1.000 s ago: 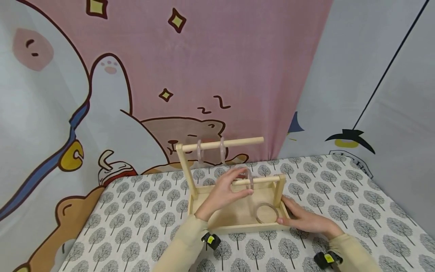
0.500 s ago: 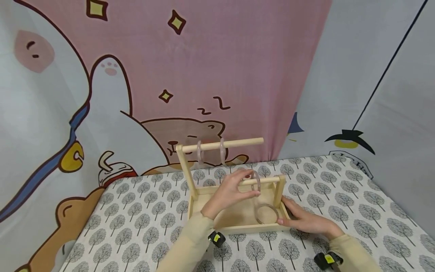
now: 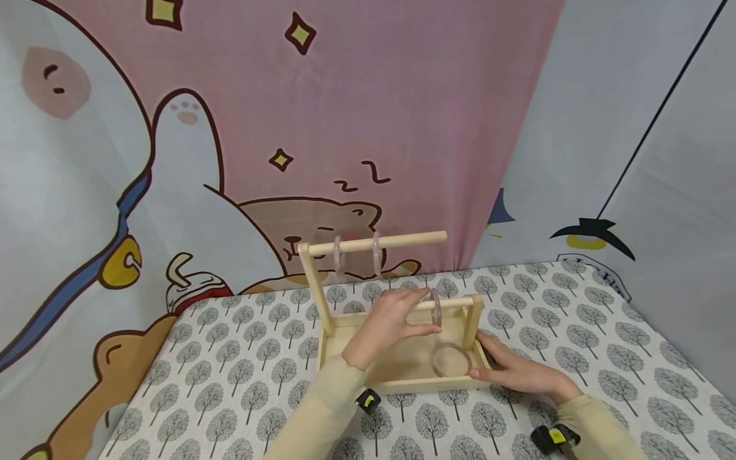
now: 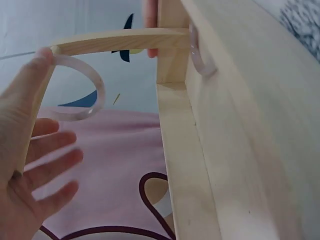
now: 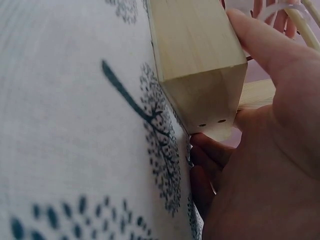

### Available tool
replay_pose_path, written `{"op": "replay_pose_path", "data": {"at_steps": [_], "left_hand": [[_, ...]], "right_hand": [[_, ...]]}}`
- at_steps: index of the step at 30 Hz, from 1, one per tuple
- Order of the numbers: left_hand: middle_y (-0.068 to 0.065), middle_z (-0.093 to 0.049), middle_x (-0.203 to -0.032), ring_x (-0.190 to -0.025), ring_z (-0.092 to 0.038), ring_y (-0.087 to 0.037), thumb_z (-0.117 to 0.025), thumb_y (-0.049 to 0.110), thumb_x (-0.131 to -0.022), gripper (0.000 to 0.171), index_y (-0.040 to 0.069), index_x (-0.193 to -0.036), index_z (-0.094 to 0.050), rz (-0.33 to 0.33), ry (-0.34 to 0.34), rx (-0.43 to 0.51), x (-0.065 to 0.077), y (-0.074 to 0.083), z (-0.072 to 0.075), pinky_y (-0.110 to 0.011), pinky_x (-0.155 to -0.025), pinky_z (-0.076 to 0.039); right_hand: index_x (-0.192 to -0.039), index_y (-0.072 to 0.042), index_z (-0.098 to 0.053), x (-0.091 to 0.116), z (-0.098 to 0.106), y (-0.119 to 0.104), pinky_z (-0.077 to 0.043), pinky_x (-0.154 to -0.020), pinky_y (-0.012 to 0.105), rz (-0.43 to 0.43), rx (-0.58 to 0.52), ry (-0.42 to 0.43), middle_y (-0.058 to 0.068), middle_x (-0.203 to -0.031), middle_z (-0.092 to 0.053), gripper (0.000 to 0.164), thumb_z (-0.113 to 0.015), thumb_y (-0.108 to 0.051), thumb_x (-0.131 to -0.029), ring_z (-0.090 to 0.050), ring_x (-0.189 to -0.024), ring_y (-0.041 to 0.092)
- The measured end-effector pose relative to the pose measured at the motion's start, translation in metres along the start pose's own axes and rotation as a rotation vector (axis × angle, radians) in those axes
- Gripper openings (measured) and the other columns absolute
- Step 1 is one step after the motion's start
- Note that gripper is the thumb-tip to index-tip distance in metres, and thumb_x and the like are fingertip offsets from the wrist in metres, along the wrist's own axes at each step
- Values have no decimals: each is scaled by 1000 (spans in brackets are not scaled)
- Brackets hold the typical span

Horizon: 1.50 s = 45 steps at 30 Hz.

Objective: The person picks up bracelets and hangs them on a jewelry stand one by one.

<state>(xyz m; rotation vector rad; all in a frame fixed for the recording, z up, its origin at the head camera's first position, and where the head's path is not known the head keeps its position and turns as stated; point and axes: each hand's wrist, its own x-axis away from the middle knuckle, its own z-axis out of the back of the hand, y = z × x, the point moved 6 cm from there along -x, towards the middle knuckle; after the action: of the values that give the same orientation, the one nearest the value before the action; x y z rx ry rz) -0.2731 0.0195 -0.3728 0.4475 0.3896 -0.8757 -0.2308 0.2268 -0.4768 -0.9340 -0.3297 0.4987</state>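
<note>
A pale wooden bangle stand [image 3: 414, 387], with a shallow tray and two bars, sits on the cloth. My left hand [image 3: 388, 322] pinches a translucent pinkish bangle [image 3: 437, 313] between thumb and fingers, around the lower bar [image 3: 460, 302]. In the left wrist view that bangle [image 4: 100, 92] hangs by the thumb, the other fingers spread behind the bar. My right hand [image 3: 520, 372] grips the tray's right end, thumb on the front wall. Another bangle [image 3: 435, 364] lies in the tray's right part, leaning or flat, I cannot tell.
Two more bangles, one on the left [image 3: 337, 255] and one beside it [image 3: 377, 254], hang on the upper bar [image 3: 414, 239], whose right end is free. A tree-print cloth [image 3: 230, 390] covers the table. Behind hangs a cartoon curtain [image 3: 368, 115].
My left hand has slid rightward along the lower bar with the bangle, mostly in the first half second. The right hand and the stand have stayed put.
</note>
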Motion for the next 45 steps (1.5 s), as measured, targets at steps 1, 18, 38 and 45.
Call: {"op": "replay_pose_path", "data": {"at_steps": [1,18,38,45], "left_hand": [[-8,-62,-127,-114,-59,-21,-72,55,-77,76,7,-134,-56,-1,3,-52,0,1,0,-36,-103,-41],[-5,-66,-120,-107,-63,-20,-70,63,-72,77,10,-127,-61,-8,74,-187,-5,9,1,-39,-104,-40],[-3,-69,-112,-100,-65,-18,-69,67,-70,80,13,-129,-61,-11,72,-205,-4,7,2,-36,-95,-48],[-5,-67,-118,-98,-66,-17,-69,67,-70,85,11,-133,-58,-4,68,-181,0,4,4,-30,-90,-50]], "right_hand": [[-155,-6,-2,0,0,0,-15,-98,77,2,1,-1,34,-154,0,85,-59,-26,-97,-4,-136,55],[-155,-5,-4,2,1,-2,-16,-97,77,13,16,14,34,-153,-3,86,-61,-26,-95,-6,-136,56],[-155,-3,-4,1,1,-4,-14,-97,77,9,14,21,34,-154,-2,85,-60,-25,-96,-5,-136,56],[-155,-4,-5,2,1,-8,-17,-95,79,15,7,18,36,-152,-3,86,-62,-24,-94,-7,-134,59]]}}
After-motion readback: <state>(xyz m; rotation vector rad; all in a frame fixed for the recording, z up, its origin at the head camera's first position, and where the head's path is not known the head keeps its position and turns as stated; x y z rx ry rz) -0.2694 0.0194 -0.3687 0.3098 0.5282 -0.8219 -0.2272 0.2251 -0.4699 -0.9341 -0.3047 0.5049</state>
